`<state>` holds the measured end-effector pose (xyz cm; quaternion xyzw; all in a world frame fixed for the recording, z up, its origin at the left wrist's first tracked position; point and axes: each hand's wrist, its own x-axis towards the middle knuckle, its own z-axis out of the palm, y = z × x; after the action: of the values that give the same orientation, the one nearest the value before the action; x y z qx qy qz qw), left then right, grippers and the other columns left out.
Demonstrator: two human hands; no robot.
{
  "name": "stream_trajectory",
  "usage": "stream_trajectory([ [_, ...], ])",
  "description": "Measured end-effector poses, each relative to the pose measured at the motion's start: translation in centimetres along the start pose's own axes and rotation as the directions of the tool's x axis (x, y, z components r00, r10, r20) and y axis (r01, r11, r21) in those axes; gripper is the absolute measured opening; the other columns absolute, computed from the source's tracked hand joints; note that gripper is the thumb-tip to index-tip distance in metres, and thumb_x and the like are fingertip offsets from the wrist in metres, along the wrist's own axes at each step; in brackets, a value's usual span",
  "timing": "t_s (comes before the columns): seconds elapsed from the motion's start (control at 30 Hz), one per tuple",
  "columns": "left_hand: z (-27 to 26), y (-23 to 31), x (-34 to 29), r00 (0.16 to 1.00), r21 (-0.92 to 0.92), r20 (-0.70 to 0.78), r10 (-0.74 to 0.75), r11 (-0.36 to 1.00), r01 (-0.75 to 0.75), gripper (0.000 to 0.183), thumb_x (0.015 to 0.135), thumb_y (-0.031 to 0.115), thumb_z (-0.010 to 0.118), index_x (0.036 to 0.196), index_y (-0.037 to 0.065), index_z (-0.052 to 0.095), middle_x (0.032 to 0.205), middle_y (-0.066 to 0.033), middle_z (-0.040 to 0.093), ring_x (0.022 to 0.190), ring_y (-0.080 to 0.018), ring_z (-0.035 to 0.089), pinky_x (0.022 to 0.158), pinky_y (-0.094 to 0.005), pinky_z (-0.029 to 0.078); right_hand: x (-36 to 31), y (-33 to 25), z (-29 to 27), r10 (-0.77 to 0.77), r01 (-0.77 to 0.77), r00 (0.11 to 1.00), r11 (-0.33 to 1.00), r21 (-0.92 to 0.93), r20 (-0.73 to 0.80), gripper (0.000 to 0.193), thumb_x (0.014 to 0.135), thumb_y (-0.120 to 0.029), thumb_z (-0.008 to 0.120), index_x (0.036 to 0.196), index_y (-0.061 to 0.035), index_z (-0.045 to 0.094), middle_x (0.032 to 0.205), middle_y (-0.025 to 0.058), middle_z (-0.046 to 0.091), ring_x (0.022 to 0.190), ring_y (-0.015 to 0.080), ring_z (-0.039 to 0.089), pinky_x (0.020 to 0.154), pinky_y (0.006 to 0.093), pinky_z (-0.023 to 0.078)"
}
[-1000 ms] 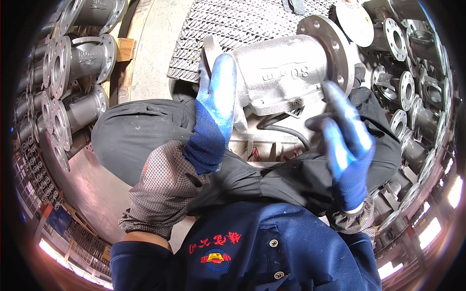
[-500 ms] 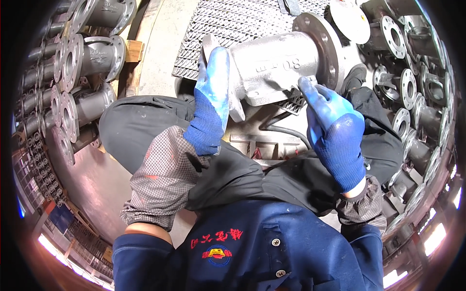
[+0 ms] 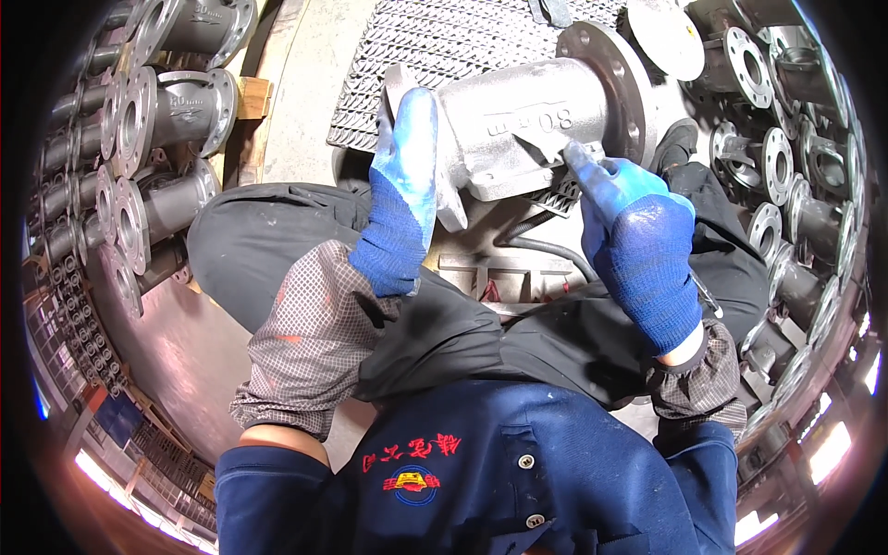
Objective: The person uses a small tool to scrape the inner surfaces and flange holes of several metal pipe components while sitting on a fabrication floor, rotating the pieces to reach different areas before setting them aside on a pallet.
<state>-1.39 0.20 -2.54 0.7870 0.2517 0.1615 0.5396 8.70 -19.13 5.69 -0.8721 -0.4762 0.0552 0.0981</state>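
A grey cast-metal valve body, with a broad round flange at its right end, lies tilted in front of me. My left hand, in a blue coated glove, grips the smaller flange at its left end, the thumb side laid along it. My right hand, gloved alike, is closed with the index finger stretched along the casting's lower right edge. From behind that wrist sticks out the end of a thin metal rod-like tool; the glove hides the rest of it, and its tip cannot be made out.
Beneath the casting is a metal mesh grating. A dark hose curves by a metal frame between my legs. Flanged castings are stacked at left and right. A pale round disc stands behind the large flange.
My right hand has shifted slightly left and up along the casting's edge, and its wrist has turned, showing more of the rod's end. The left hand and the valve body stay in place.
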Motion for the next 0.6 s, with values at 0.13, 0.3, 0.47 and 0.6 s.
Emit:
stream_trajectory([
  [0.13,-0.1,2.9,-0.2,0.899,-0.436,0.126,-0.420,0.790,0.430,0.047,0.100,0.034,0.036,0.130,-0.001,0.044,0.115,-0.0147,0.058,0.103,-0.0193,0.059,0.088,-0.0307,0.049,0.0,0.2,-0.1,0.016,-0.016,1.000,1.000,0.026,0.006,0.044,0.076,0.000,0.058,0.117,-0.0139,0.061,0.087,0.0108,0.065,0.070,0.0279,0.063,0.057,0.0358,0.049],
  [0.3,0.1,3.7,-0.5,0.888,-0.571,0.096,-0.449,0.706,0.419,0.047,0.099,0.037,0.039,0.127,-0.001,0.047,0.114,-0.0138,0.059,0.101,-0.0180,0.059,0.085,-0.0303,0.050,0.2,0.0,0.1,0.006,-0.006,1.000,1.000,0.013,0.001,0.044,0.075,0.000,0.059,0.117,-0.0141,0.061,0.083,0.0101,0.064,0.068,0.0286,0.062,0.057,0.0362,0.049],
  [0.47,0.5,3.2,-0.3,0.855,-0.656,0.086,-0.511,0.617,0.435,0.047,0.099,0.036,0.039,0.128,-0.001,0.045,0.113,-0.0130,0.059,0.099,-0.0182,0.060,0.084,-0.0300,0.050,-0.1,0.1,0.2,-0.009,0.009,1.000,1.000,-0.002,-0.008,0.045,0.074,0.000,0.058,0.117,-0.0140,0.061,0.081,0.0105,0.063,0.067,0.0293,0.061,0.058,0.0369,0.048],
  [0.6,-0.1,4.1,0.1,0.860,-0.569,0.148,-0.489,0.669,0.478,0.048,0.098,0.038,0.040,0.127,0.000,0.045,0.109,-0.0122,0.060,0.094,-0.0182,0.061,0.080,-0.0293,0.051,0.3,0.4,-0.8,-0.014,0.019,0.998,0.997,0.077,-0.065,0.047,0.074,0.002,0.058,0.118,-0.0146,0.060,0.077,0.0103,0.061,0.065,0.0288,0.060,0.057,0.0376,0.047],
])
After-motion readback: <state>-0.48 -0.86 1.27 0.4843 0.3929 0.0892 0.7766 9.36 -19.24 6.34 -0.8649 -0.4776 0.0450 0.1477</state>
